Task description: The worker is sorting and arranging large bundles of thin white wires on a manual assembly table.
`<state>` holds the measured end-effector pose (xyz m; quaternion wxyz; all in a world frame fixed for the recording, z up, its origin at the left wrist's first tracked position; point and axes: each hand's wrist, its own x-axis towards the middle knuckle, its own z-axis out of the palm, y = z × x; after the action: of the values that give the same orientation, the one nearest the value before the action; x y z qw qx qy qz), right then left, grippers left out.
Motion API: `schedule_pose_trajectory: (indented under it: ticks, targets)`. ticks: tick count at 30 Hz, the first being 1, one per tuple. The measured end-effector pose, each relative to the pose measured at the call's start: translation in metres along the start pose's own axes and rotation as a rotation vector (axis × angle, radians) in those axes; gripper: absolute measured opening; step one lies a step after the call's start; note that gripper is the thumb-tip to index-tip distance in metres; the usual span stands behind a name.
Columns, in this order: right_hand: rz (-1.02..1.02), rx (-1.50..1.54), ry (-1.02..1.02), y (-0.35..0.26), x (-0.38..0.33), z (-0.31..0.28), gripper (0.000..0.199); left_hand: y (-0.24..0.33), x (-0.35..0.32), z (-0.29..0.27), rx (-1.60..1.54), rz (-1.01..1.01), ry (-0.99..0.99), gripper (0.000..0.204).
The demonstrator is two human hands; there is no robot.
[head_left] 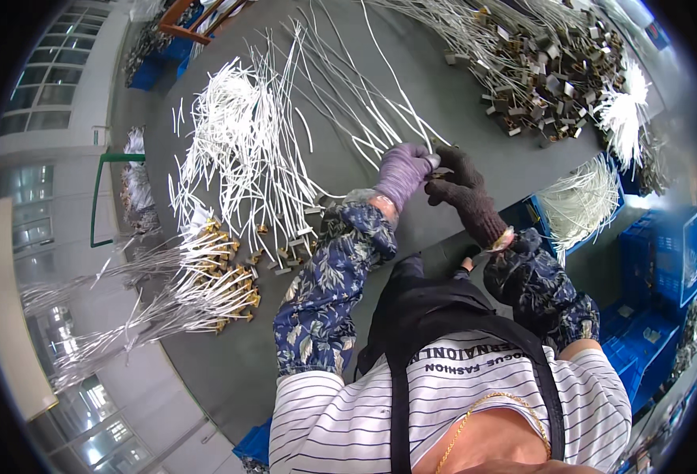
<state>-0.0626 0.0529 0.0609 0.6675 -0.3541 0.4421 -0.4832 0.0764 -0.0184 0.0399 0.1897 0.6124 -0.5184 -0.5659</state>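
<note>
My left hand (403, 174), in a purple glove, is closed around thin wires with white sleeves (376, 118). The wires run from it toward the far side of the grey table (340, 170). Close beside its thumb is my right hand (471, 197), in a dark brown glove. Its fingers are bent inward at the wire ends, around something small that I cannot make out. Left of my hands lies a loose heap of white sleeves (234, 130). Metal-ended pieces (289, 253) lie by my left forearm.
Wires with brass-coloured ends (226, 276) hang over the table's left edge. At the far right is a big pile of wires with metal block ends (546, 79). A blue crate of white wires (581, 201) stands right, with blue bins (640, 340) beyond. A green frame (95, 197) rises left.
</note>
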Motion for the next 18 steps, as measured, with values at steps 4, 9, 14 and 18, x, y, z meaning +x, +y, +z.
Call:
schedule_pose_trajectory:
  ticks: [4,9,14,18]
  targets:
    - [0.040,0.027,0.117,0.003,0.024,0.020,0.047,-0.007,0.011,-0.023,-0.103,0.043,-0.057,0.021]
    - [0.169,0.059,0.191,0.012,0.047,0.013,0.030,-0.035,0.048,-0.091,0.051,0.109,0.412,0.029]
    - [0.161,-0.127,0.182,0.006,0.033,0.008,0.026,-0.049,0.070,-0.154,0.654,-0.076,0.667,0.031]
    - [0.226,-0.137,0.248,0.010,0.020,0.004,0.023,-0.080,0.101,-0.171,0.935,-0.139,0.565,0.038]
